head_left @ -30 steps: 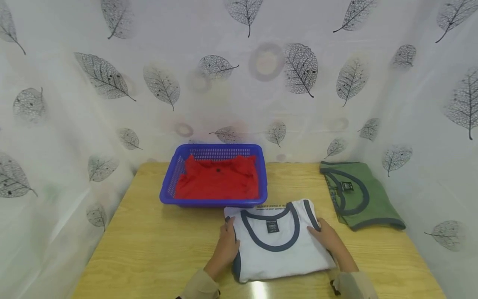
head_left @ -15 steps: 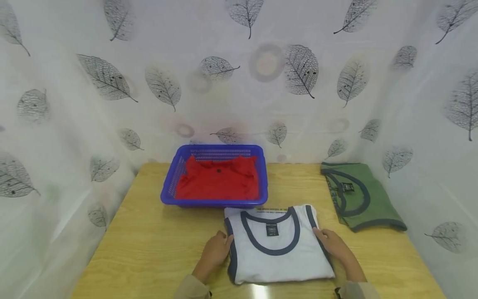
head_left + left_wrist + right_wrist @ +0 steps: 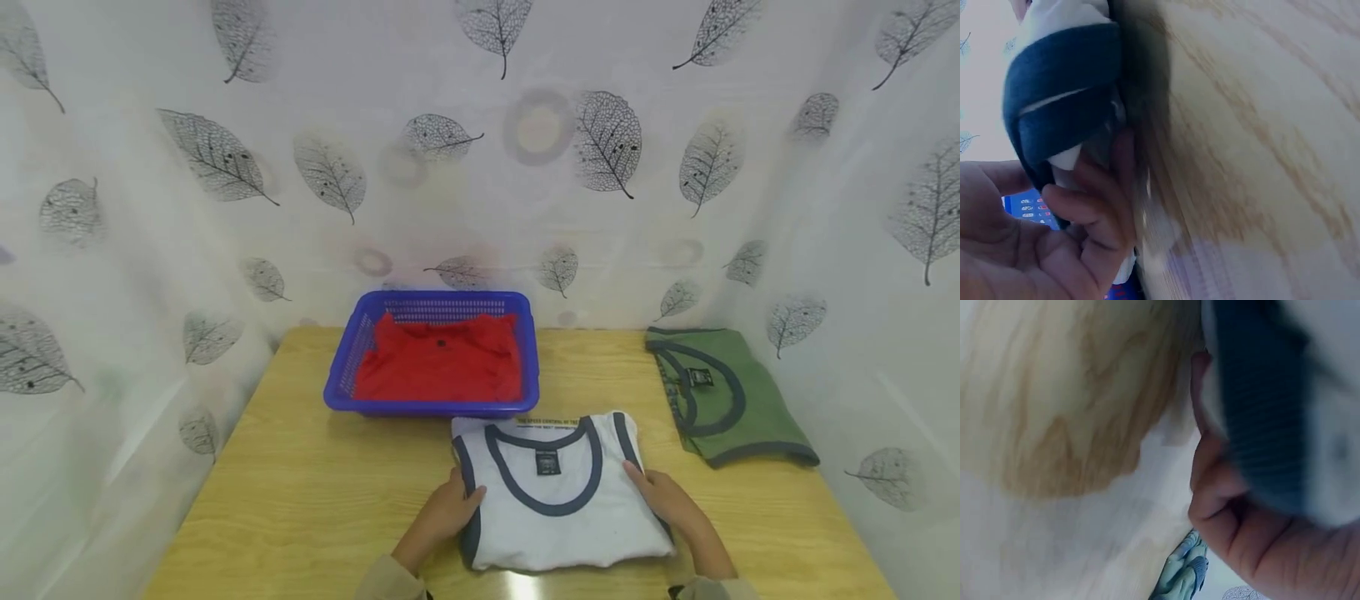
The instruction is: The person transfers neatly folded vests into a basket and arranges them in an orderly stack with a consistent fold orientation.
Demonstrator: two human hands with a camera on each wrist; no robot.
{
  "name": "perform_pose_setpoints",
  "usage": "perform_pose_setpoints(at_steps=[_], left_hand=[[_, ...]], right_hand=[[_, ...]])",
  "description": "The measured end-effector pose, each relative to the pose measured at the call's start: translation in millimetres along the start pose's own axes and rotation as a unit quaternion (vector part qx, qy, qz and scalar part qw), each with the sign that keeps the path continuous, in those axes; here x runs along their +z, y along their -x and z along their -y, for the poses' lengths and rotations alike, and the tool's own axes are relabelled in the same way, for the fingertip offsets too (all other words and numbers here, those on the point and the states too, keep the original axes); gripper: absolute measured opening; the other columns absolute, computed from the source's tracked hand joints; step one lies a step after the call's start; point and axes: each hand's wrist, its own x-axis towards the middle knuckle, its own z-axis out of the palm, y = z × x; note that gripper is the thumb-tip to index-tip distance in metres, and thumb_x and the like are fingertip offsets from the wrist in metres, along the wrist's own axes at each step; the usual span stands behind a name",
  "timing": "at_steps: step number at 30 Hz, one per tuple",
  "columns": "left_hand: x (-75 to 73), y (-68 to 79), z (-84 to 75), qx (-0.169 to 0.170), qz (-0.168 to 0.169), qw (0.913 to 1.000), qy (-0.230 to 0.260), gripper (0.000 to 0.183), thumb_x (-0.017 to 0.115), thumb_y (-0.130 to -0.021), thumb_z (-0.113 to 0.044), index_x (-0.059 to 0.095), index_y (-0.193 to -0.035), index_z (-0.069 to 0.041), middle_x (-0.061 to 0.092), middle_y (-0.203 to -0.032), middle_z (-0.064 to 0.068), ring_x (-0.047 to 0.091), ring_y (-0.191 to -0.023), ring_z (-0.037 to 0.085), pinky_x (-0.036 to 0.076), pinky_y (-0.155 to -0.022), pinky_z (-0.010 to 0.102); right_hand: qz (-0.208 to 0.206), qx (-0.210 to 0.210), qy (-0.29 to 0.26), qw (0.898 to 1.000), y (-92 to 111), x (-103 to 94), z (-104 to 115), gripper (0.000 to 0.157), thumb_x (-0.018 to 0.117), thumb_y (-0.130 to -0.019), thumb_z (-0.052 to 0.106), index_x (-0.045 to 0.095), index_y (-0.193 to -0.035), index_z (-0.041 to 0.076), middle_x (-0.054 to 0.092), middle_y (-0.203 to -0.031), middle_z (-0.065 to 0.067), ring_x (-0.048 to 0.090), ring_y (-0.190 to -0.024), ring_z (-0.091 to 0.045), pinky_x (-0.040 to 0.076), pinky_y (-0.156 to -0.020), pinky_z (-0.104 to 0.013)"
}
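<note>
Noting a pale back sheet (image 3: 480, 200) hanging behind the worktop (image 3: 300, 492), printed with dark, net-veined leaves (image 3: 609, 142) and blurred rings (image 3: 537, 127). Seeing a left side sheet (image 3: 127, 317) and a right side sheet (image 3: 885, 333) flanking the worktop, bearing similar leaves. Observing soft grey shading running down both corners. Recording a yellowish wood-grain finish on the worktop, reaching back to the foot of the back sheet. In both wrist views, finding brown grain streaking across a paler ground. Logging a bright white reflection (image 3: 523, 586) glaring at the bottom of the head view, with soft light spreading elsewhere.
</note>
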Motion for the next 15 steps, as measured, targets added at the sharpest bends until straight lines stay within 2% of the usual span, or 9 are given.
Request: perform_pose_setpoints(at_steps=[4,8,11,15], left_hand=[[4.4,-0.3,-2.2,-0.019,0.007,0.9997,0.015,0.072,0.052,-0.094,-0.031,0.022,-0.137,0.019,0.045,-0.128,0.042,0.047,-0.117,0.053,0.037,-0.1,0.06],[8.2,1.3,-5.4,-0.029,0.013,0.9992,0.026,0.077,0.054,-0.093,-0.03,0.017,-0.138,0.019,0.04,-0.132,0.043,0.045,-0.12,0.053,0.036,-0.101,0.06],[8.7,1.7,-8.1,-0.017,0.012,0.9993,0.032,0.078,0.054,-0.093,-0.029,0.015,-0.138,0.021,0.039,-0.131,0.044,0.045,-0.12,0.053,0.036,-0.101,0.06],[8.8,1.3,-7.0,0.004,-0.002,0.9995,0.03,0.073,0.057,-0.091,-0.027,0.024,-0.136,0.019,0.046,-0.128,0.041,0.049,-0.117,0.052,0.038,-0.099,0.059]], right_hand=[[0.007,0.005,-0.007,1.0,2.6,1.8,5.1,0.076,0.033,-0.098,0.051,0.048,-0.12,-0.019,0.065,-0.098,-0.023,0.063,-0.091,-0.032,0.05,-0.084,-0.049],[0.0,0.003,-0.027,1.0,4.8,6.1,6.1,0.069,0.038,-0.097,0.049,0.052,-0.117,-0.015,0.064,-0.093,-0.015,0.06,-0.086,-0.024,0.051,-0.079,-0.045],[-0.015,-0.01,-0.043,0.999,5.1,10.0,6.8,0.061,0.043,-0.097,0.046,0.052,-0.115,-0.012,0.063,-0.094,-0.014,0.058,-0.088,-0.024,0.049,-0.081,-0.045],[-0.051,-0.032,-0.044,0.997,4.5,17.8,5.5,0.056,0.048,-0.095,0.042,0.05,-0.118,-0.008,0.063,-0.103,-0.022,0.059,-0.094,-0.028,0.047,-0.085,-0.049]])
